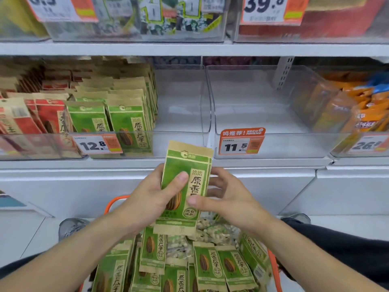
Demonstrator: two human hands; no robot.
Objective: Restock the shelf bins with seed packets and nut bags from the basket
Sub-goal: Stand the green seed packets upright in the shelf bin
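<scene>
I hold a small stack of green seed packets (194,165) upright in front of the middle shelf. My left hand (153,194) grips the stack from the left with the thumb across its front. My right hand (227,197) holds its right edge and lower front. Below, the orange basket (114,202) holds several more green seed packets (208,264) and clear nut bags (212,230). The clear bin (183,131) priced 12.8 has green packets (128,127) in its left part and bare space on its right. The bin (273,142) priced 11.5 holds nothing.
Red seed packets (48,116) fill the bin at left. Orange snack bags (355,110) fill the bin at right. An upper shelf (189,49) carries more clear bins with price tags. White cabinet fronts (63,186) run below the shelf. My shoes (71,226) stand beside the basket.
</scene>
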